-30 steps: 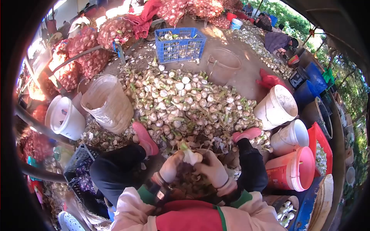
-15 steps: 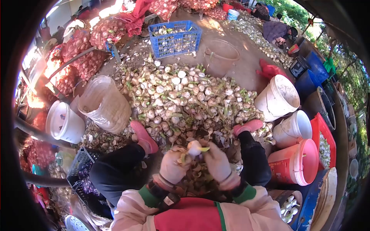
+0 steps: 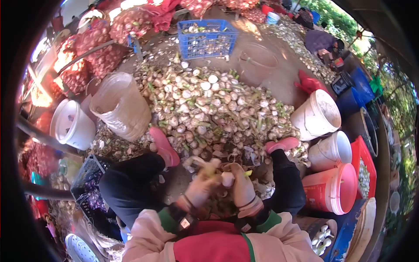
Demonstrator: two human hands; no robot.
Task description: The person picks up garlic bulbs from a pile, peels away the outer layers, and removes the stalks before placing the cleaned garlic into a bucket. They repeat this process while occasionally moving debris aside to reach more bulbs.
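Both gloved hands, left hand [image 3: 201,188] and right hand [image 3: 241,187], are closing their fingers around a white garlic bulb [image 3: 227,178], seemingly peeling its papery skin, just below the big unpeeled garlic heap [image 3: 218,105]

Most of a garlic bulb [image 3: 228,178] is hidden between the gloved left hand [image 3: 201,188] and right hand [image 3: 241,188], which blur at the fingertips. The lens's dark rim cuts off the mesh sacks [image 3: 89,54] at left, and a distant crouching person [image 3: 321,43] is too small to make out.
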